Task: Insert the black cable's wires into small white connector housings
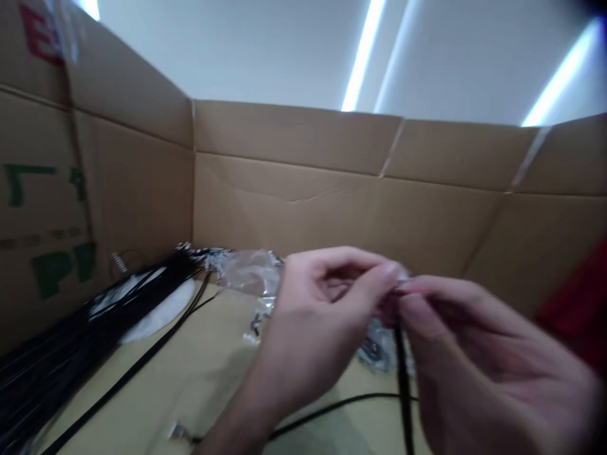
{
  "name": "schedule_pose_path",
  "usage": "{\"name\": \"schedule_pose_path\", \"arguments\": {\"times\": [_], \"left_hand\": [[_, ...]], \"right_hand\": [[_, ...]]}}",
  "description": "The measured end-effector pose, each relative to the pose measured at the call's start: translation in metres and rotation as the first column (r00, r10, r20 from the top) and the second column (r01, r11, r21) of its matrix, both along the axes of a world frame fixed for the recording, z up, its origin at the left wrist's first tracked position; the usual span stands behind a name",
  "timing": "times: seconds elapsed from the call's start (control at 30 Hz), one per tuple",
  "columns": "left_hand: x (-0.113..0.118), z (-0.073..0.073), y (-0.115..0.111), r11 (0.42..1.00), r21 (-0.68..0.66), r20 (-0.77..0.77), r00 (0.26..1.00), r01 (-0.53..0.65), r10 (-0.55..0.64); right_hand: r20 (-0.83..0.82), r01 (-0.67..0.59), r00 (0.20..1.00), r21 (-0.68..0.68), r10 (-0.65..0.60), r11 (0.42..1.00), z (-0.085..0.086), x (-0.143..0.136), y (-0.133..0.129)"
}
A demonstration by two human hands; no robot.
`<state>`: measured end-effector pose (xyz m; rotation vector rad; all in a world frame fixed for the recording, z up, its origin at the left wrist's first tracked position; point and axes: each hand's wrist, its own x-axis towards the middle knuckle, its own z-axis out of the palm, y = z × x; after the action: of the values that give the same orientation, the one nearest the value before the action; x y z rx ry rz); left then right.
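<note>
My left hand [317,316] is closed in a pinch, thumb against forefinger, its tips meeting those of my right hand. Between the fingertips shows a small whitish piece [402,277], too blurred to name surely. My right hand [469,354] is also pinched closed, on the upper end of a black cable [404,392] that hangs down from the fingers. Below the hands a black cable runs across the table, and a light-coloured connector [177,432] lies at the lower left by my left forearm.
A thick bundle of black cables [95,341] lies at the left, partly over a white round sheet [164,313]. Clear plastic bags [251,272] and small dark-and-white parts [255,325] lie behind my left hand. Cardboard walls [294,208] enclose the table [142,392]. Something red [576,297] shows at right.
</note>
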<state>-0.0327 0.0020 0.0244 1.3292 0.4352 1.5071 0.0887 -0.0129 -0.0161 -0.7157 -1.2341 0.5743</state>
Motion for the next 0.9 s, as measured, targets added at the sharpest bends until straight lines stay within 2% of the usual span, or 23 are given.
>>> {"name": "schedule_pose_path", "arguments": {"times": [0.07, 0.13, 0.3, 0.53, 0.7, 0.8, 0.9], "left_hand": [[0.001, -0.003, 0.001, 1.000, -0.006, -0.012, 1.000, 0.011, -0.011], [0.003, -0.005, -0.001, 1.000, -0.007, -0.030, 1.000, -0.006, 0.005], [0.004, -0.005, -0.008, 0.998, 0.031, -0.031, 0.998, -0.062, 0.063], [0.010, -0.007, -0.008, 0.989, 0.048, 0.040, 0.990, -0.138, 0.137], [0.012, -0.008, -0.010, 0.981, 0.057, 0.051, 0.982, -0.184, 0.182], [0.012, -0.008, -0.011, 0.981, 0.056, 0.059, 0.981, -0.186, 0.183], [0.013, -0.007, -0.011, 0.988, 0.051, 0.035, 0.989, -0.145, 0.143]], "right_hand": [[-0.012, 0.022, 1.000, 0.036, -0.022, 0.999, 0.013, -0.006, -0.005], [-0.007, -0.045, 0.999, 0.076, 0.046, 0.996, 0.018, -0.010, -0.008], [0.078, -0.161, 0.985, 0.113, 0.153, 0.981, 0.016, -0.005, -0.008], [0.083, -0.164, 0.984, 0.062, 0.158, 0.985, 0.014, 0.001, -0.011], [0.032, -0.226, 0.974, 0.007, 0.226, 0.974, 0.012, 0.001, -0.013], [-0.047, -0.319, 0.948, -0.088, 0.316, 0.944, 0.017, 0.004, -0.011], [-0.125, -0.461, 0.887, -0.193, 0.445, 0.866, 0.024, 0.007, -0.009]]}}
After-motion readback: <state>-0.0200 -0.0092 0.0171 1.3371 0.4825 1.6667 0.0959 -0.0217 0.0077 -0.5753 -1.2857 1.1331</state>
